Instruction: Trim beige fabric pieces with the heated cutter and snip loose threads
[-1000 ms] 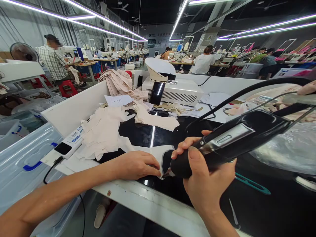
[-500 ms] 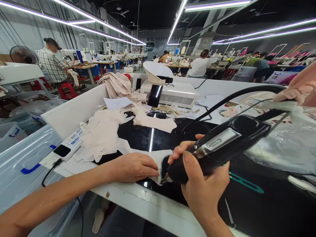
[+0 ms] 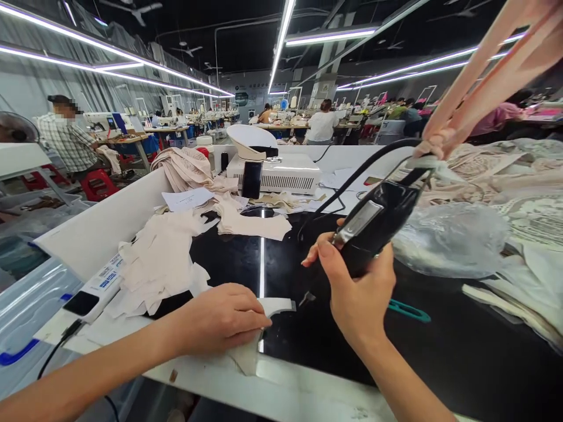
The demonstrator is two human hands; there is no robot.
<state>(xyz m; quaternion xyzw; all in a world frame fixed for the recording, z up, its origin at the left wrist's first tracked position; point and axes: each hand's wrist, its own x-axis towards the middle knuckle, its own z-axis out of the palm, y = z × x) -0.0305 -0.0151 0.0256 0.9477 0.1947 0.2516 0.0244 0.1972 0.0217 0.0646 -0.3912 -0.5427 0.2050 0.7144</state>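
Note:
My right hand (image 3: pixel 363 287) is wrapped round a black corded handheld tool (image 3: pixel 373 220) with a silver plate on its side. Its small metal tip (image 3: pixel 307 299) points down-left over the glossy black tabletop (image 3: pixel 285 264), apart from the fabric. My left hand (image 3: pixel 229 319) is closed, fingers pressed together, on a curved pale fabric piece (image 3: pixel 277 305) near the front edge. Part of that piece is hidden under the hand. Pink strips (image 3: pixel 479 76) tied at the tool's cable end run up and out of view.
Pale fabric pieces (image 3: pixel 158 258) are heaped at left beside a white device (image 3: pixel 99 290). At the back stands a vented white box (image 3: pixel 303 176) with a phone (image 3: pixel 252 179) before it. A clear plastic bag (image 3: pixel 453 240) and green tweezers-like tool (image 3: pixel 409 310) lie at right.
The tool's tip has come away from the fabric edge, up and to the right. My left hand has drawn the fabric piece left, toward the front edge. The view has shifted right.

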